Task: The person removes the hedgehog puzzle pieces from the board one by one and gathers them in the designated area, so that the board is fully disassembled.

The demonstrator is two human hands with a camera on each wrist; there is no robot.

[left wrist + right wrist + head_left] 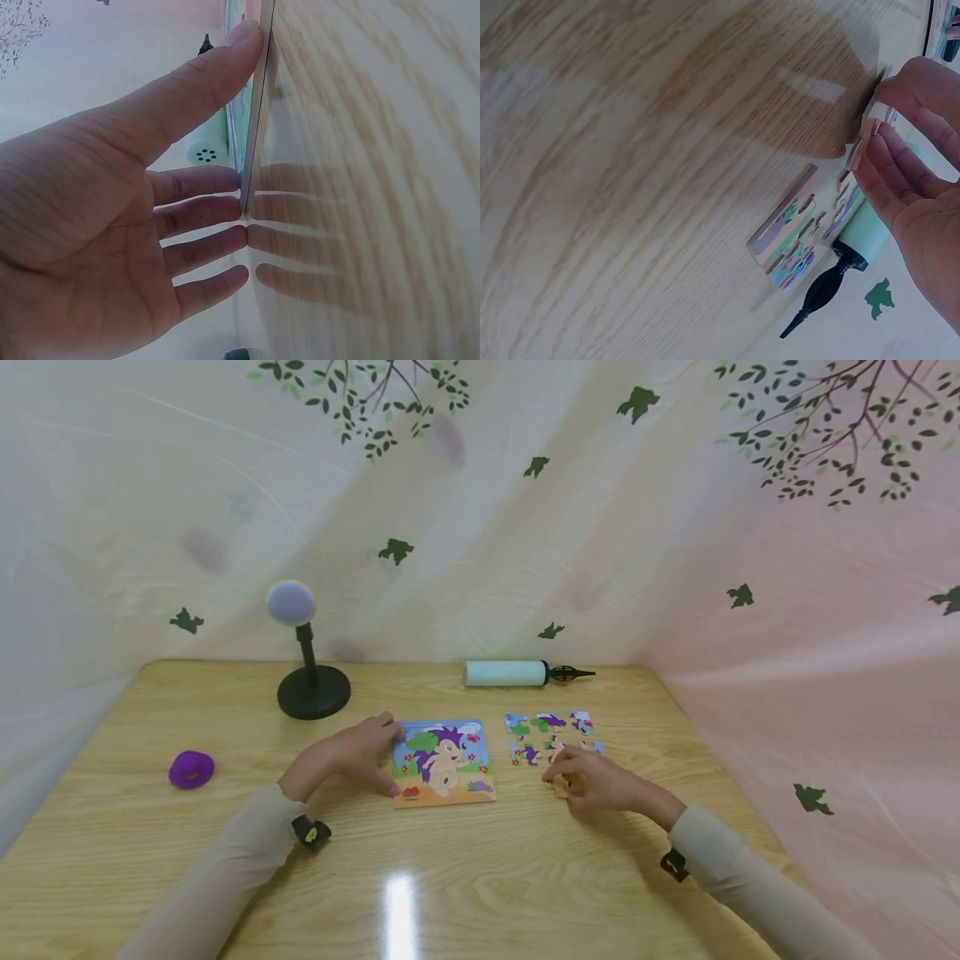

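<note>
A flat picture puzzle board [443, 764], showing a purple-spined hedgehog, lies on the table. My left hand [356, 753] is at its left side, thumb at the near corner and fingertips by the far one. Those fingers [202, 240] look nearly straight along the board's edge in the left wrist view. To the right of the board, my right hand [596, 779] pinches a wooden puzzle piece [864, 139] between thumb and fingers, low over the table. Loose puzzle pieces [551, 722] lie in rows just beyond this hand, which partly hides them.
A light-green hand pump [506, 673] with a black nozzle lies at the table's back. A round-headed microphone [291, 603] on a black base stands back left. Further left is a purple ring [191, 769]. A printed curtain [480, 527] hangs behind the wooden table [450, 877].
</note>
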